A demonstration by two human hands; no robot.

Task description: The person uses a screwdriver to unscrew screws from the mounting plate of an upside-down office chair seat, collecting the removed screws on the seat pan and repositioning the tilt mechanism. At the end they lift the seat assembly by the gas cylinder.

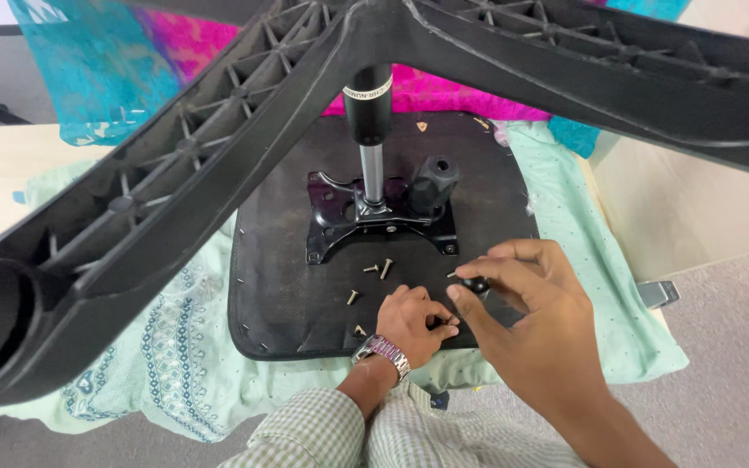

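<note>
Head cam looks down past a black star-shaped chair base [175, 173], upside down, w/ its gas-lift cylinder [367, 108] dropping into the black metal seat plate [381, 227] bolted on the underside of a seat pan [288, 286]. A black knob/lever cap [433, 184] stands on the plate's right side.

Right hand [535, 325] is raised above the seat's near edge, thumb and forefinger pinched shut on a small black rounded part [477, 284], prob. a knob or cap, too small to tell which; other fingers curl loosely open. Left hand [413, 321], wristwatch [383, 354] on the wrist, rests fingers-down on the seat pan just beside the right; fingers bent, tips pressed at something small, can't tell if it grips anything.

Loose screws [385, 269] lie scattered on the seat between plate and hands, approx. five, one near the left wrist at the seat's edge. No tray or box holds them; they sit bare on the board.

Seat lies on a pale green patterned cloth [617, 321] over a light table [2, 173]. Bright pink and teal fabric [132, 61] behind. Grey carpet [739, 347] at right.
</note>
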